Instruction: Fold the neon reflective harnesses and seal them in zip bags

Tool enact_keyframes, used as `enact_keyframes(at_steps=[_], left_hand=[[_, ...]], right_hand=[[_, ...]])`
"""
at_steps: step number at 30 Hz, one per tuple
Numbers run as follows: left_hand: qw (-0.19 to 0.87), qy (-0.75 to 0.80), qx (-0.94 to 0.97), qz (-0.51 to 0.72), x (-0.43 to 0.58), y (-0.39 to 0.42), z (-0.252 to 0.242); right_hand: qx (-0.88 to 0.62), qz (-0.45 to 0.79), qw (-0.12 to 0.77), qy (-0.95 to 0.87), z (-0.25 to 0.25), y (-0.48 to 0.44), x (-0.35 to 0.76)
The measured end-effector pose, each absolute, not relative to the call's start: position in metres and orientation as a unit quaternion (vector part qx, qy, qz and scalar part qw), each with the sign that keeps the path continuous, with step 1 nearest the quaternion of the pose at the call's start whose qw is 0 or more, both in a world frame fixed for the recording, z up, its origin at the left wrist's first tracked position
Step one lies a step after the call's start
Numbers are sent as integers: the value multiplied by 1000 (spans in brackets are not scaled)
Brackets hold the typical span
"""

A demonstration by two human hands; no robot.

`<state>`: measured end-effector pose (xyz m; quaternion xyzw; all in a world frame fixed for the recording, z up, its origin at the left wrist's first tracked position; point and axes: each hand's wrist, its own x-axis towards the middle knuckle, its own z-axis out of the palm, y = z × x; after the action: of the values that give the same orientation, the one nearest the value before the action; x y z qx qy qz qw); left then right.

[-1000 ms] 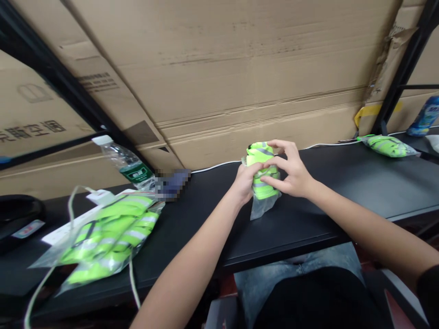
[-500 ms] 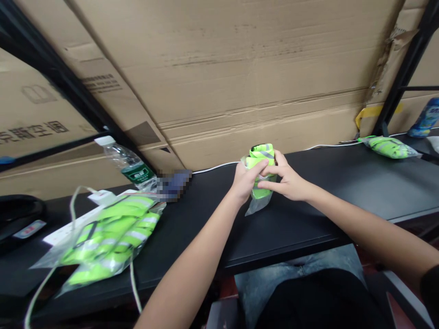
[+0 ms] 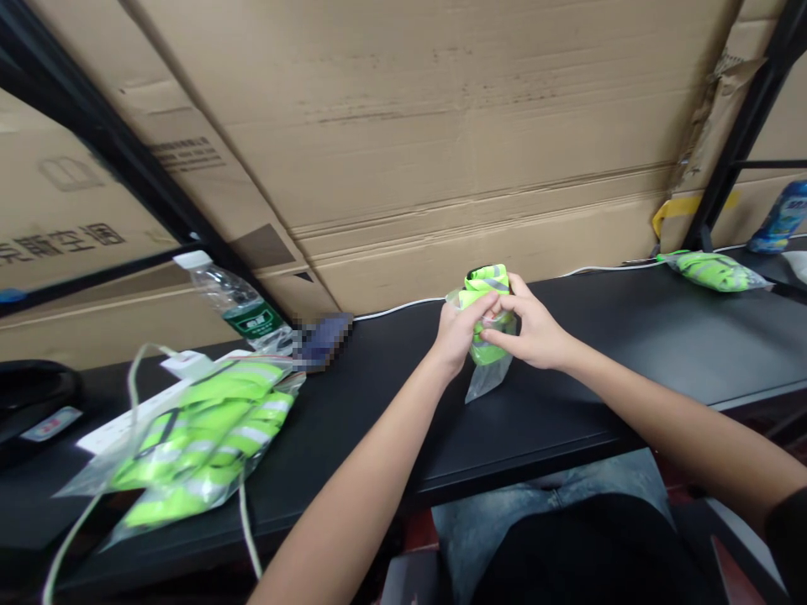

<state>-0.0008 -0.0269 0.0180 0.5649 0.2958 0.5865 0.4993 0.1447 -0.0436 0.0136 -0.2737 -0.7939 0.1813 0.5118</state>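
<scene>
Packets of yellow-green reflective straps (image 3: 214, 428) lie at left on the black tabletop (image 3: 371, 378), just beside a bottle (image 3: 252, 318). Toward the middle, the left hand (image 3: 457, 334) clasps the left side of a bagged strap bundle (image 3: 488, 354), thumb across its front; the bundle sits between both hands, neither clearly nearer, long axis near upright in view, and the right hand (image 3: 533, 332) pinches its right side. Another bagged packet (image 3: 719, 270) lies well apart, far right.

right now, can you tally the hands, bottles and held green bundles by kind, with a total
Hands: 2 (left hand, right hand)
Bottles: 2 (clear bottle, blue bottle)
Held green bundles: 1 (partly bagged green bundle)
Total: 5
</scene>
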Motion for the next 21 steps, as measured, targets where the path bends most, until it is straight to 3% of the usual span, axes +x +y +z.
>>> enact_keyframes(at_steps=[9,15,21], left_hand=[[250,361,654,616,-6,-33,25],[219,305,701,606,-6,-38,25],[215,307,700,608,-6,-40,25]], right_hand=[[-253,218,527,-782,17,-44,148],[-205,220,574,-761,22,-45,153],[-213,150,504,-824,31,-42,169]])
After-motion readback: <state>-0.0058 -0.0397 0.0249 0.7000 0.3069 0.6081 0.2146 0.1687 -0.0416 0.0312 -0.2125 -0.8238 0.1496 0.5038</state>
